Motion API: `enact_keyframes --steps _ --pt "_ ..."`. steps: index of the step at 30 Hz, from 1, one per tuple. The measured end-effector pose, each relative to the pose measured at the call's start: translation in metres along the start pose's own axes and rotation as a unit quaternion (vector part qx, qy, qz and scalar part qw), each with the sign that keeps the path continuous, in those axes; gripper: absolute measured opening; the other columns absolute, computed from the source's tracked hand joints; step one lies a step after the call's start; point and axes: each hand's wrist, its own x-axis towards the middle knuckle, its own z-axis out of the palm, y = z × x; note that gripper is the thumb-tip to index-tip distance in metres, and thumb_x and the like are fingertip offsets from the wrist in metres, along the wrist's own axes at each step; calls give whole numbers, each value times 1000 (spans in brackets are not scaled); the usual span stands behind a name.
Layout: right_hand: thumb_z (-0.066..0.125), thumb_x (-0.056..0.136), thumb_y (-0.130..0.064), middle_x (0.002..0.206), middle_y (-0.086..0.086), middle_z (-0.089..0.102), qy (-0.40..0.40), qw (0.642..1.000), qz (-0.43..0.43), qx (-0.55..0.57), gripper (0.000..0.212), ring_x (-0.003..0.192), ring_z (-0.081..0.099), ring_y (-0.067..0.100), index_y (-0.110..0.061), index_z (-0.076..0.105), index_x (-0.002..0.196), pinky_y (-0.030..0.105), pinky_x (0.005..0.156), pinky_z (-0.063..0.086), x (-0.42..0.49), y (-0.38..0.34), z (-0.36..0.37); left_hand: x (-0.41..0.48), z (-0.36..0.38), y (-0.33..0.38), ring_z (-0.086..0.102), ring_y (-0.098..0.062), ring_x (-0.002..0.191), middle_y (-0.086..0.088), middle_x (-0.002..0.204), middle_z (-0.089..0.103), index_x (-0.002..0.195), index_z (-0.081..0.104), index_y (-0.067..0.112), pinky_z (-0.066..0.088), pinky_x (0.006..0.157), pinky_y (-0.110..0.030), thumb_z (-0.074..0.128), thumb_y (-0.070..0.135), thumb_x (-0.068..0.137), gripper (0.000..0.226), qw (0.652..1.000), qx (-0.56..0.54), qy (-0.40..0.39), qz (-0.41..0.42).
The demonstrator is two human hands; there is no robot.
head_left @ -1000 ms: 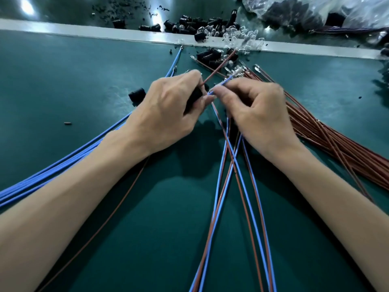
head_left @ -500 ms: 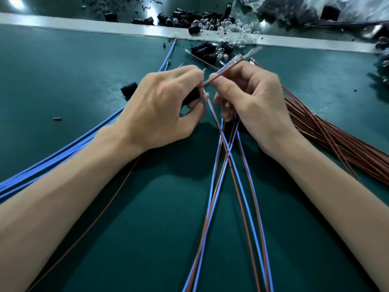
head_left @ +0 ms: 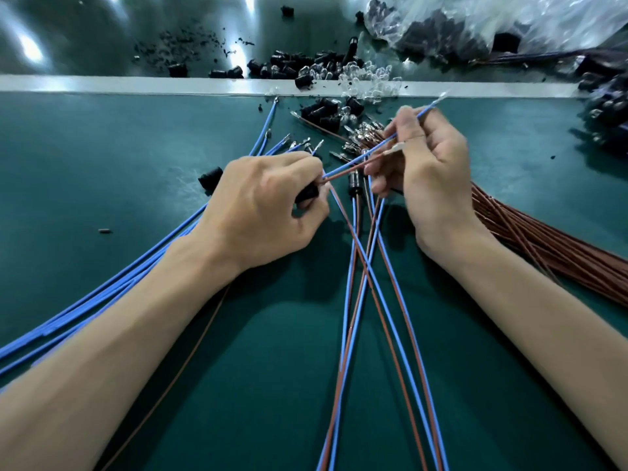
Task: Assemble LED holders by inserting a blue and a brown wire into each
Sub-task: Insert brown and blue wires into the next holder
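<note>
The green worktop (head_left: 102,158) carries a fan of blue wires (head_left: 136,273) at left, a bundle of brown wires (head_left: 543,239) at right, and black LED holders (head_left: 323,112) among clear LEDs (head_left: 370,83) towards its far edge.

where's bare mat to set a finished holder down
Left: mat between blue wire bundle and white strip. Right: between brown wire bundle and that strip. Crowded: holder pile at top centre, crossed wires down the middle.

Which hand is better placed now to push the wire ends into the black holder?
The right hand: it pinches the thin blue wire and the thin brown wire near their metal tips. The left hand is occupied, since it holds the black cylindrical plastic holder.
</note>
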Motion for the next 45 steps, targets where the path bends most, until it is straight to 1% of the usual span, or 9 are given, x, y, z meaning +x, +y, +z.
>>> enact_keyframes --steps 5,10,12,20,26,29,34,40,45 --pt "35 105 -19 47 -6 59 89 992 19 84 29 41 51 8 -14 45 78 19 40 39 9 -2 -7 0 1 -1 35 -24 49 8 60 36 62 40 14 40 44 -31 58 13 82 27 1000 21 -6 -4" --pt "54 94 -16 60 -8 60 -115 990 -35 -70 22 53 57 4 -15 61 73 16 50 45 -5 3 -1 0 0 -2 29 -23 50 8 62 34 62 41 12 31 46 -27 59 9 80 26 1000 1 -28 8" --pt "54 95 -15 58 -10 60 -133 984 -61 -101 24 53 58 2 -16 62 72 15 51 45 -6 4 0 0 -1 -1 28 -23 51 8 63 33 63 39 13 31 46 -27 59 9 81 27 1000 -1 -26 9" --pt "34 104 -23 51 -4 58 39 996 10 84 30 44 56 8 -14 46 78 19 40 43 6 5 -2 0 0 -4 28 -22 51 9 65 34 63 45 9 32 45 -26 58 11 83 24 999 34 -26 -6" --pt "57 90 -20 64 -4 64 -135 990 -5 -36 12 57 61 10 -14 62 81 21 55 51 -1 6 -3 1 -1 -3 26 -18 54 -1 61 43 62 46 7 33 41 -27 59 7 77 20 998 20 -52 -12" --pt "54 92 -19 62 -5 63 -112 992 -15 -62 17 53 60 9 -15 61 78 21 53 51 -1 7 -2 0 -1 -4 27 -17 54 3 62 40 63 46 8 34 42 -27 60 9 79 21 999 26 -44 -20" --pt "33 105 -21 52 -2 62 23 985 105 138 30 44 58 11 -13 44 78 20 44 46 11 3 -4 1 1 -2 26 -16 53 10 63 32 61 43 12 33 43 -24 57 17 82 26 999 31 -12 -38" --pt "60 88 -20 65 -6 64 -139 989 -5 -51 8 59 58 9 -17 62 81 19 58 48 0 7 -2 1 2 0 25 -20 52 7 61 33 60 45 7 32 43 -26 61 11 77 23 999 12 -24 -31" --pt "44 99 -14 63 -7 65 -89 996 15 22 20 54 58 7 -14 54 82 18 54 47 4 8 -4 0 0 1 29 -21 51 7 62 36 63 46 8 32 45 -28 55 25 85 29 999 -9 -38 -34"
